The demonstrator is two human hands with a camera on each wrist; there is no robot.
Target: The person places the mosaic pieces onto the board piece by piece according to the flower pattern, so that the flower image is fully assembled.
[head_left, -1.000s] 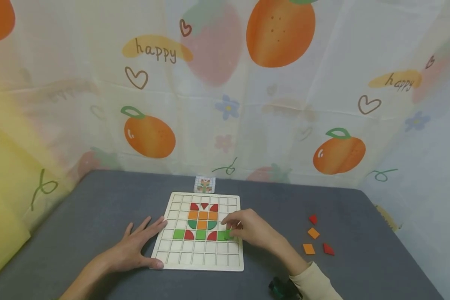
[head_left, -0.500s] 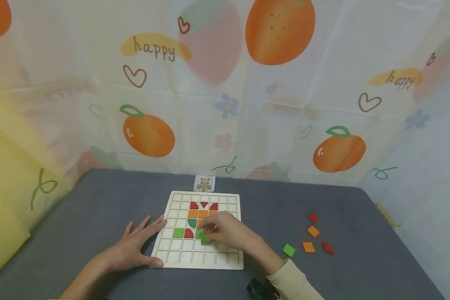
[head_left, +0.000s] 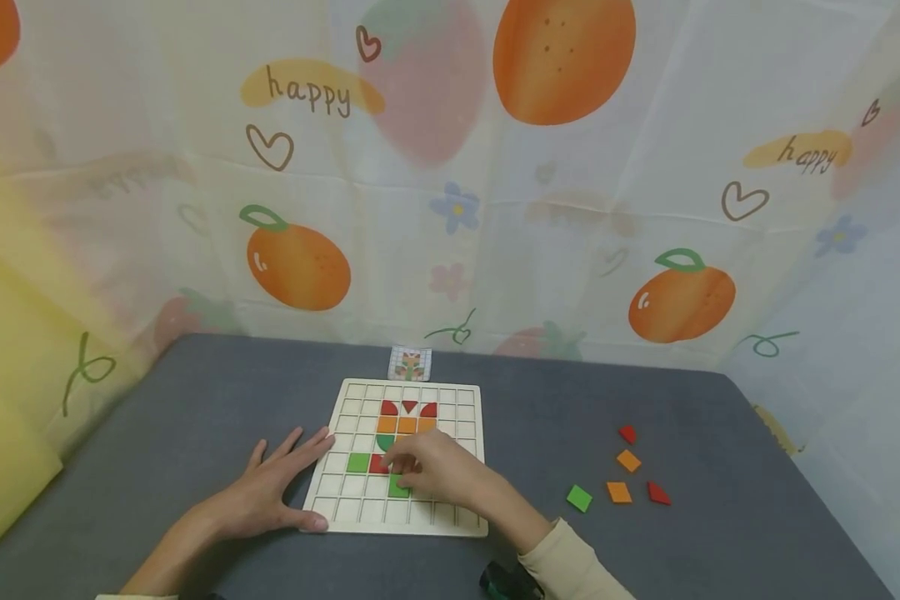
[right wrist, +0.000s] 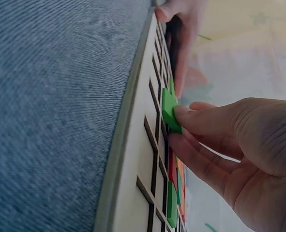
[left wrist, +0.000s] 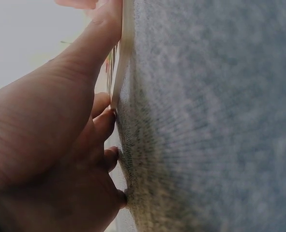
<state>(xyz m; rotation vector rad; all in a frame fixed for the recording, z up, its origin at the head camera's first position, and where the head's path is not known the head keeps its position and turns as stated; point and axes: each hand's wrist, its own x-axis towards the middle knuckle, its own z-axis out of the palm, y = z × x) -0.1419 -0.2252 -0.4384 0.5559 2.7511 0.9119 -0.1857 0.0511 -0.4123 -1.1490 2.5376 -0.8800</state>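
In the head view my right hand (head_left: 438, 468) is over the middle of the white gridded board (head_left: 360, 515). Thumb and fingertips pinch a green square tile (right wrist: 169, 110), seen tilted against the grid in the right wrist view. That green tile lies just below the row with another green square (head_left: 357, 462) and a red quarter-round tile (head_left: 377, 463). My left hand (head_left: 266, 492) rests at the board's left edge, fingers spread, thumb at the near corner. Orange squares (head_left: 407, 425) and red pieces (head_left: 389, 407) fill cells higher up. My right hand hides some central cells.
Right of the board lie a loose green square (head_left: 579, 498), orange squares (head_left: 619, 492) and red pieces (head_left: 658, 493) on the grey tabletop (head_left: 735, 467). A small pattern card (head_left: 410, 364) lies behind the board. A printed curtain (head_left: 540, 208) hangs behind.
My right hand has moved left across the board from the row's right end, carrying the green tile. The loose green tile on the table has come into view beside the arm. My left hand stays put.
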